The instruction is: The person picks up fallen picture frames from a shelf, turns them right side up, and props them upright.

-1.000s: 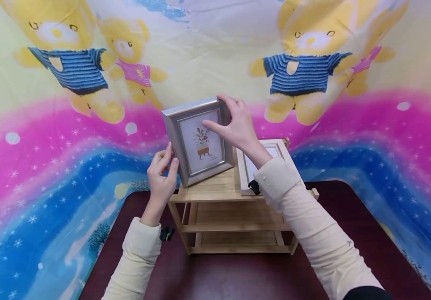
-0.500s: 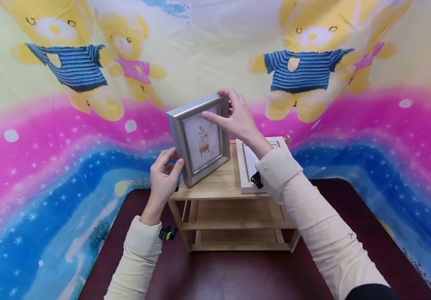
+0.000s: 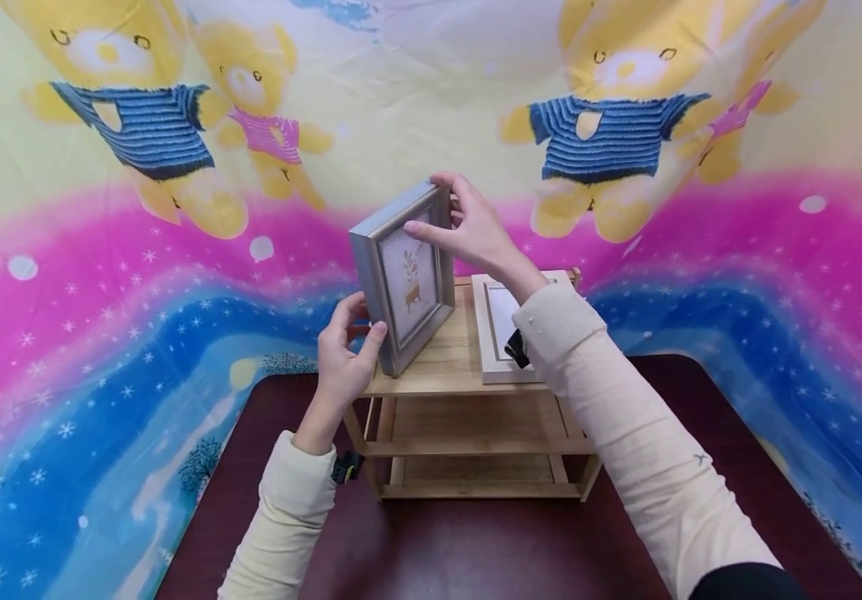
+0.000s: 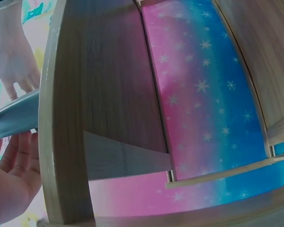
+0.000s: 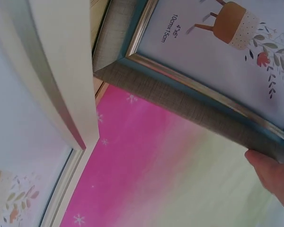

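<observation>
A silver-grey picture frame (image 3: 410, 283) with a potted-plant print stands upright at an angle over the left part of a wooden rack's top shelf (image 3: 452, 367). My left hand (image 3: 346, 358) grips its lower left side, thumb toward the front. The upper right corner is in my right hand (image 3: 476, 233), thumb over the front and fingers at the back edge. In the left wrist view, the rack hides part of the picture frame (image 4: 14, 116) beside my left hand (image 4: 16, 177). The right wrist view shows the print and my right thumb (image 5: 267, 172) at the border.
A white picture frame (image 3: 482, 333) lies on the right part of the top shelf, partly under my right forearm. The rack has lower shelves (image 3: 476, 421) and stands on a dark red table (image 3: 468, 550). A bear-print cloth (image 3: 401, 100) hangs close behind.
The silver-grey frame has turned, so its left side shows more and its front looks narrower. My left hand has moved right with its lower left corner; my right hand has shifted slightly.
</observation>
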Tool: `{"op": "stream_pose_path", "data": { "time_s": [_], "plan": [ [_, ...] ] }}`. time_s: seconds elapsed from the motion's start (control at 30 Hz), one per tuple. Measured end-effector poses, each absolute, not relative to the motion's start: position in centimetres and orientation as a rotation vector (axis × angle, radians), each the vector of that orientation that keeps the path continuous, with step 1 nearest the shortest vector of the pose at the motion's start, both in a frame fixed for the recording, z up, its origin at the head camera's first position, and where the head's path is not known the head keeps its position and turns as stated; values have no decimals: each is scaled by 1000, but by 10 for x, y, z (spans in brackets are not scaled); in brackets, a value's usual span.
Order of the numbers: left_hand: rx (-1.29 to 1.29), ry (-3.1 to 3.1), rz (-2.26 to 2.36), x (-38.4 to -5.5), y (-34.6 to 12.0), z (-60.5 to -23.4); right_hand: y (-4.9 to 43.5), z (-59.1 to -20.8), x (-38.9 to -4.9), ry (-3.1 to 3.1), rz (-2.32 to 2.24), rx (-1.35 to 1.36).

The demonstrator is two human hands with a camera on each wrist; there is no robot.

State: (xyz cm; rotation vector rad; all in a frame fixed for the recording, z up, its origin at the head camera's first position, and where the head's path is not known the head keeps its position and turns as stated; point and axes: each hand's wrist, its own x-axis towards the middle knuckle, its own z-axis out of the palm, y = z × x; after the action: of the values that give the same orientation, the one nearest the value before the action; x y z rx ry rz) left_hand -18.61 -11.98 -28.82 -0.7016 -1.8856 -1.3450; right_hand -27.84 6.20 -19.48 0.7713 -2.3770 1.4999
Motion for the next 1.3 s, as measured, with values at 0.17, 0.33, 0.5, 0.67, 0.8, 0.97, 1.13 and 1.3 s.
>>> {"op": "stream_pose_path", "data": {
  "time_s": [0.17, 0.33, 0.5, 0.67, 0.8, 0.97, 1.13, 1.3],
  "plan": [
    [-748, -1824, -1273, -185, -113, -289, 66, -194, -278, -2444, 1384, 882],
    [-741, -1780, -1268, -186, -109, -290, 67, -195, -277, -2513, 1194, 944],
    [-717, -1764, -1275, -187, -105, -291, 67, -195, -273, -2537, 1143, 936],
    [-732, -1736, -1252, -195, -104, -300, 66, -198, -269, -2521, 1069, 989],
    [-735, -1734, -1229, -205, -105, -312, 64, -198, -268, -2491, 988, 1045],
    [-720, -1730, -1228, -209, -101, -317, 62, -198, -267, -2484, 942, 1035],
    [-676, -1726, -1214, -208, -92, -319, 61, -198, -265, -2481, 912, 1047],
    [-645, -1732, -1195, -207, -86, -318, 59, -197, -264, -2452, 878, 1108]
  ]
}}
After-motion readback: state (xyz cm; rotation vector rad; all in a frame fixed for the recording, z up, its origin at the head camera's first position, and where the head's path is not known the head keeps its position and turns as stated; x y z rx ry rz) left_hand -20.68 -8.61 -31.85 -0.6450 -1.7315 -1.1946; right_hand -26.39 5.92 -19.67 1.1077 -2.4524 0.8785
